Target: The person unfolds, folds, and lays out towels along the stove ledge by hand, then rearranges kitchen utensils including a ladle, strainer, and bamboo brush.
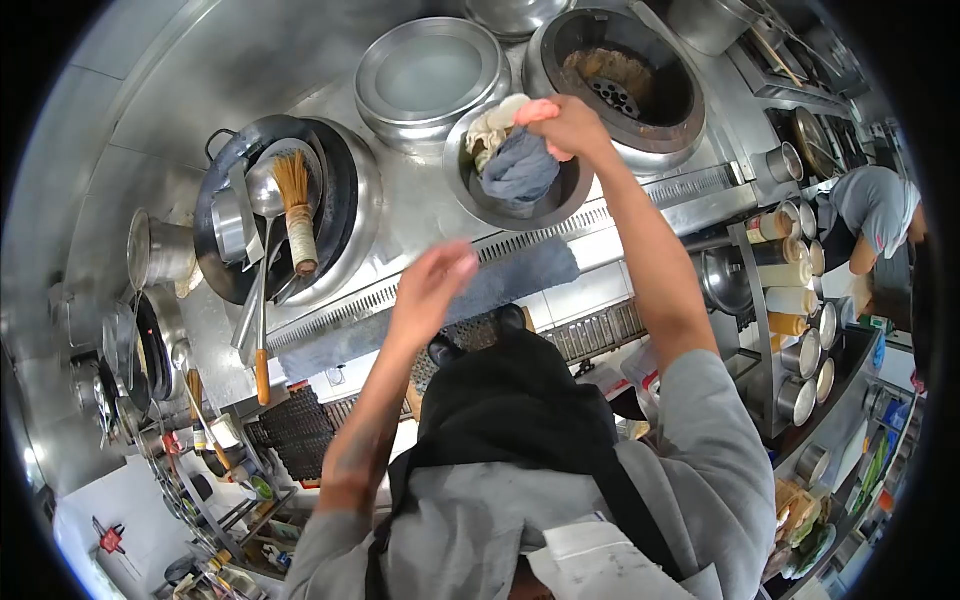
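Observation:
My right hand (578,132) is closed round a pink cloth (537,111) above a metal bowl (468,208). Directly below that hand, a bunched grey cloth (522,168) and a cream cloth (492,130) lie in or over the bowl; whether the hand also grips these is unclear. My left hand (435,287) is in the air in front of the counter edge, slightly blurred, fingers stretched out and holding nothing. Near it, a long grey cloth (430,300) lies along the front edge of the counter.
At left, a wok (215,270) holds a ladle (264,190), a bamboo brush (298,215) and a metal pot. A wide water-filled pan (430,75) and an open wok burner (615,90) stand behind. Right are bottles (790,300) on a shelf and another person (872,210).

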`<state>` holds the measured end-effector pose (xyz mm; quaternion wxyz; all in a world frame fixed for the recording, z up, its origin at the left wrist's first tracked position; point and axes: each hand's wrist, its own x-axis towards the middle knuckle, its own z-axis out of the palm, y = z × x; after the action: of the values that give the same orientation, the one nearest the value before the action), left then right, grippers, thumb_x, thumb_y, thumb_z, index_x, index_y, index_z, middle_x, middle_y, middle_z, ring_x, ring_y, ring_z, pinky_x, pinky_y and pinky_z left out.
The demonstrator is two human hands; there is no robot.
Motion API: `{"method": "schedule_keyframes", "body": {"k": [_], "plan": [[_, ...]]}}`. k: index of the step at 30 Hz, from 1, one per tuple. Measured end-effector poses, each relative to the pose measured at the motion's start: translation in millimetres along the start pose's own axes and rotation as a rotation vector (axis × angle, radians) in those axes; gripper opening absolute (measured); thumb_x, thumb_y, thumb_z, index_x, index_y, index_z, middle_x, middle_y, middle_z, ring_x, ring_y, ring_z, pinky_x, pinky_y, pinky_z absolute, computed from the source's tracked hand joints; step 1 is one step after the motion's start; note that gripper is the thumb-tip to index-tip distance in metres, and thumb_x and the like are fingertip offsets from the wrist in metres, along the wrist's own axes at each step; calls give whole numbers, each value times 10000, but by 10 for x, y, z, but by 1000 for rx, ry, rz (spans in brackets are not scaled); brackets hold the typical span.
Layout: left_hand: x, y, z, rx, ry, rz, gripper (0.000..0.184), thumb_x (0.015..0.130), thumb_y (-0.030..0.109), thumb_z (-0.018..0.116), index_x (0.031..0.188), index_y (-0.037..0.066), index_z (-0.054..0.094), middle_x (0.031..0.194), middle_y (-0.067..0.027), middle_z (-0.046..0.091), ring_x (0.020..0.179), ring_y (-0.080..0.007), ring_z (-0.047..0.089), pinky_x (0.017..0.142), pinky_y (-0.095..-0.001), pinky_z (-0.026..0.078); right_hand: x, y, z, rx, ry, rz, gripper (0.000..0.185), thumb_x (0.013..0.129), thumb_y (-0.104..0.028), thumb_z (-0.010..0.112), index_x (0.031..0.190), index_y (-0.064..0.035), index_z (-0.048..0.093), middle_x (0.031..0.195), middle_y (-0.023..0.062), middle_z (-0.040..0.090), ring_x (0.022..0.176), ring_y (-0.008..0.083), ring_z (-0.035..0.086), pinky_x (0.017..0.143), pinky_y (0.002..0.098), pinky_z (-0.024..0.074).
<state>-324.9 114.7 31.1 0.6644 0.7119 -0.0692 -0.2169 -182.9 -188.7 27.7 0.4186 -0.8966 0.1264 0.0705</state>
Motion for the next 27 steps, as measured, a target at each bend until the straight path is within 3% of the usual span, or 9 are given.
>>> {"method": "schedule_keyframes", "body": {"k": [4,8,10,12,16,19,22,24,27], "plan": [[1388,63,436,646,338,696,462,866,286,741,1201,-6,618,1041,-211,680,1008,-379,654,861,-465,511,-304,-212,-309,416,150,-120,302,788,-197,742,1045,-46,690,841,19,652,769,83,611,691,268,496],[1432,830,104,653,333,545,230,934,147,574,1109,9,633,898,-237,674,865,-422,649,795,-433,525,-282,207,-149,469,323,-16,524,828,-372,754,1192,-6,663,1061,83,697,905,147,657,819,297,515],[1431,1156,-137,571,340,793,176,958,111,533,1054,5,636,812,-167,690,779,-377,662,747,-397,525,-241,680,141,551,236,-42,648,801,-478,751,1197,23,640,1097,198,710,1026,288,689,900,383,509],[1159,1542,-170,448,321,739,173,966,101,517,1048,7,637,802,-135,691,772,-321,671,738,-374,523,-383,775,295,-162,342,-73,769,805,-483,761,1356,3,535,1147,217,700,1121,313,669,949,378,505],[596,1869,-407,257,325,867,226,1056,124,462,1151,-31,596,1036,-65,684,928,-121,632,842,-280,527,-1366,-494,212,430,183,-457,967,733,-429,867,1490,-60,392,1372,220,576,1252,357,586,1001,434,490],[-72,1951,-576,161,393,1248,284,1045,118,469,1267,-32,561,1155,-106,666,1017,-166,641,882,-306,529,-2093,-1342,275,447,214,-749,996,712,-368,902,1507,-81,375,1423,219,527,1286,363,553,1011,454,482],[-1048,1989,-719,-365,289,1084,402,1029,159,451,1363,-58,505,1271,-150,630,1123,-225,628,959,-353,511,-2650,-1709,646,653,106,-1040,957,745,-304,891,1512,-78,364,1434,217,509,1295,335,544,1006,428,486],[-1631,2015,-765,331,348,1399,248,933,56,542,1147,-28,637,1099,-122,681,1005,-179,661,827,-321,523,-3013,-1872,823,935,-57,-1125,910,784,-270,868,1511,-66,360,1437,213,502,1295,310,544,997,403,493],[-2187,1727,-892,-526,-224,676,460,869,88,675,1284,-69,554,1242,-109,623,1158,-181,601,960,-313,480,-3472,-2002,933,1134,-31,-943,443,950,-39,646,1363,31,500,1265,131,638,1149,187,626,916,307,510]]}}
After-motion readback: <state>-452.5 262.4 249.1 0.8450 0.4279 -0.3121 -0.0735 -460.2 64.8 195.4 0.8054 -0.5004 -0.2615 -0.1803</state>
